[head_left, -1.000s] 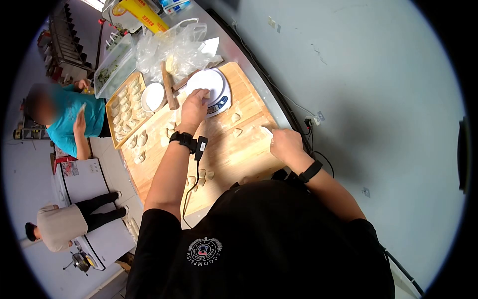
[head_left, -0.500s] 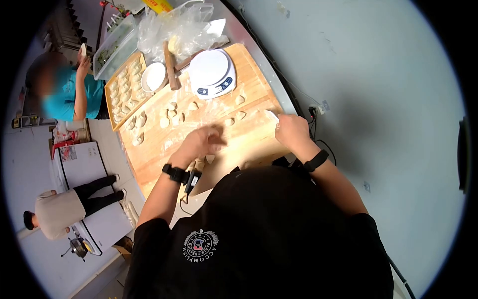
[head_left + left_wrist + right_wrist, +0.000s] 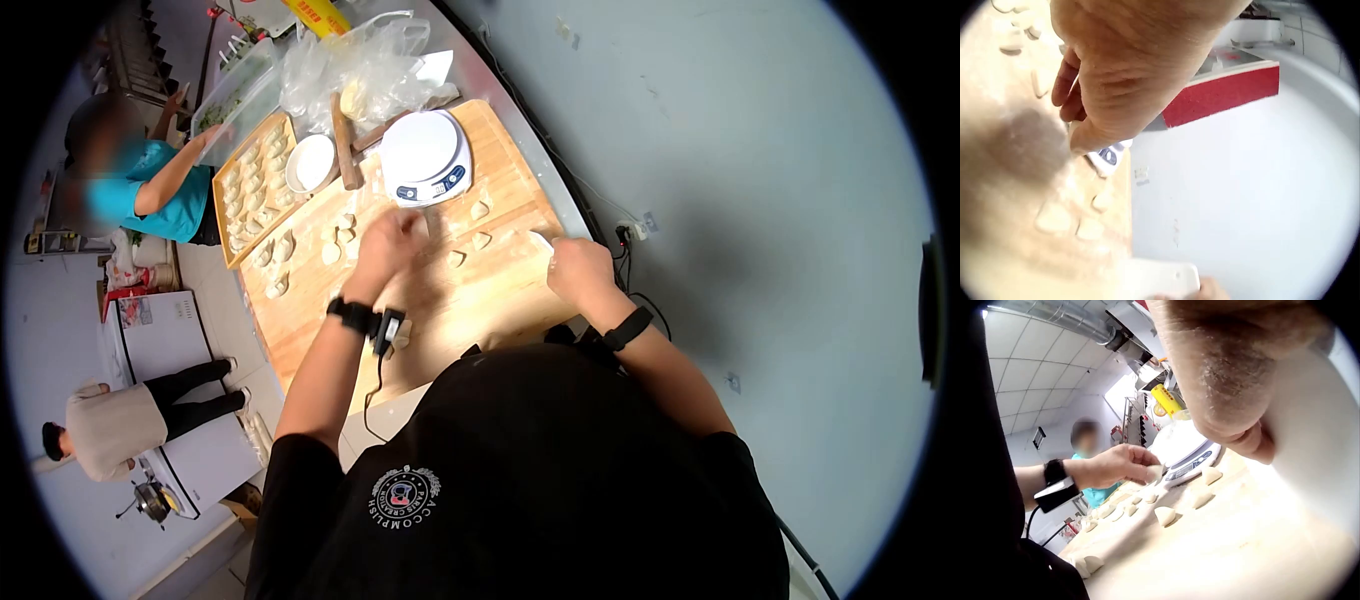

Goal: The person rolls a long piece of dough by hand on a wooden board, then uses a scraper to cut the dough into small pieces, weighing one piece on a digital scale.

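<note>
My left hand (image 3: 408,228) hovers over the floured wooden board (image 3: 500,300), just short of the white kitchen scale (image 3: 425,155). In the right wrist view that hand's fingertips (image 3: 1147,467) pinch a small piece of dough (image 3: 1155,473) beside the scale (image 3: 1188,459). My right hand (image 3: 572,265) rests at the board's right edge and grips a white scraper (image 3: 541,238), which also shows in the left wrist view (image 3: 1160,278). Several cut dough pieces (image 3: 470,240) lie between the two hands; others (image 3: 1166,515) lie close to the right hand.
A wooden tray of dumplings (image 3: 250,190), a white bowl (image 3: 310,163), a rolling pin (image 3: 346,145) and a clear plastic bag (image 3: 360,70) stand along the board's far end. A person in a teal shirt (image 3: 150,190) reaches toward the tray. A grey wall runs along the right.
My left hand left the scale, drew back to the near part of the board, then moved forward again toward the scale with a dough piece. The right hand stayed put with the scraper.
</note>
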The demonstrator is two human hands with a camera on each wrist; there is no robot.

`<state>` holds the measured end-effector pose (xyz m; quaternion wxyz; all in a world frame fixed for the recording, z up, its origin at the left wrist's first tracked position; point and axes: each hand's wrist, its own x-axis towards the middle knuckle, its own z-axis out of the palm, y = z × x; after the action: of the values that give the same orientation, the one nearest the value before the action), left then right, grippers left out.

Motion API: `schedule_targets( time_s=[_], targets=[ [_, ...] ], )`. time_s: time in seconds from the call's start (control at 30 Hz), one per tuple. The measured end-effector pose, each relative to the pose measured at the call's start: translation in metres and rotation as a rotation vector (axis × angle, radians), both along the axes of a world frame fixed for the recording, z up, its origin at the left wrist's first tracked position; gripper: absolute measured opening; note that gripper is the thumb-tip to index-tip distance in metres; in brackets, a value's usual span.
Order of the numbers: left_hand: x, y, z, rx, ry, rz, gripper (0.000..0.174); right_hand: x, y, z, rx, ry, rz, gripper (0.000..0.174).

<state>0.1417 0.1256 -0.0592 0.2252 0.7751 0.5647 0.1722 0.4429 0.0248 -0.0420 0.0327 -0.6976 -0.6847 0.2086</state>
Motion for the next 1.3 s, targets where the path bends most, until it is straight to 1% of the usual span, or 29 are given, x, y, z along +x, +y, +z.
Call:
schedule_targets(
  time_s=[0.03,0.07,0.1,0.17,0.27,0.3,0.37,0.43,0.5,0.57,0.6,0.63,0.67,0.7,0.77,0.87,0.9,0.93,0.97,1.0,1.03,1.07,1.17,1.27,1.3],
  targets=[
    [0.000,0.025,-0.013,0.050,-0.046,0.015,0.030,-0.001,0.000,0.000,0.003,-0.001,0.004,0.010],
    [0.008,0.044,-0.010,-0.001,-0.084,0.093,0.030,-0.001,0.000,0.000,0.006,-0.001,0.008,0.010],
    [0.020,0.057,0.006,-0.191,-0.153,0.209,0.032,-0.001,0.000,-0.002,0.017,0.001,0.009,0.010],
    [0.018,0.084,-0.018,0.068,-0.089,0.146,0.033,-0.001,-0.002,-0.006,0.037,0.007,0.008,0.010],
    [0.023,0.090,-0.024,0.270,-0.087,0.185,0.027,-0.001,-0.002,-0.003,0.019,0.005,-0.008,0.010],
    [0.020,0.086,-0.025,0.303,-0.085,0.182,0.026,0.000,-0.001,-0.004,0.012,0.010,-0.015,0.010],
    [0.015,0.064,-0.018,0.206,0.009,0.152,0.030,0.000,-0.001,-0.005,0.011,0.024,-0.024,0.010],
    [0.018,0.024,-0.006,-0.083,0.064,0.165,0.026,0.000,-0.002,-0.003,0.011,0.036,-0.034,0.010],
    [0.023,-0.013,-0.003,-0.247,0.127,0.080,0.028,-0.001,-0.002,0.004,0.014,0.044,-0.033,0.011],
    [0.019,-0.038,-0.034,-0.301,-0.008,-0.028,0.030,0.001,-0.002,-0.005,0.062,0.065,-0.027,0.009],
    [0.024,-0.048,-0.039,-0.322,-0.040,-0.035,0.032,0.002,-0.002,-0.008,0.085,0.072,-0.022,0.009],
    [0.034,-0.056,-0.040,-0.342,-0.075,-0.039,0.033,0.003,-0.001,-0.005,0.060,0.064,-0.016,0.009],
    [0.041,-0.063,-0.040,-0.362,-0.127,-0.025,0.031,0.003,0.000,-0.001,0.034,0.054,-0.009,0.010],
    [0.051,-0.064,-0.030,-0.445,-0.125,-0.016,0.029,0.002,0.001,0.002,0.009,0.044,0.000,0.011],
    [0.057,-0.064,-0.036,-0.484,-0.246,-0.024,0.023,0.002,0.001,0.002,0.004,0.041,-0.002,0.011],
    [0.053,-0.044,-0.019,-0.377,-0.232,0.006,0.018,0.000,-0.001,0.003,0.002,0.031,-0.015,0.011],
    [0.046,-0.031,-0.020,-0.273,-0.243,0.032,0.016,0.000,0.000,0.002,0.003,0.028,-0.022,0.011],
    [0.040,-0.016,-0.020,-0.146,-0.180,0.108,0.019,0.000,0.000,0.001,0.003,0.028,-0.019,0.011],
    [0.030,0.000,-0.026,-0.077,-0.193,0.151,0.018,0.000,0.000,0.000,0.003,0.028,-0.016,0.011],
    [0.027,0.015,-0.017,0.104,-0.168,0.128,0.017,0.000,0.000,-0.001,0.003,0.029,-0.011,0.011],
    [0.023,0.029,-0.013,0.135,-0.132,0.147,0.018,0.000,0.000,-0.002,0.006,0.027,-0.011,0.011],
    [0.019,0.044,-0.010,0.265,-0.077,0.082,0.020,0.000,-0.001,-0.002,0.010,0.025,-0.010,0.011],
    [0.019,0.077,-0.005,0.429,-0.021,-0.031,0.030,-0.002,-0.001,0.000,0.013,0.022,-0.013,0.011],
    [0.027,0.090,-0.008,0.423,0.056,-0.159,0.037,-0.002,-0.002,-0.001,0.026,0.020,-0.016,0.010],
    [0.029,0.093,-0.010,0.360,0.092,-0.192,0.037,-0.002,-0.002,-0.002,0.033,0.019,-0.016,0.010]
  ],
)
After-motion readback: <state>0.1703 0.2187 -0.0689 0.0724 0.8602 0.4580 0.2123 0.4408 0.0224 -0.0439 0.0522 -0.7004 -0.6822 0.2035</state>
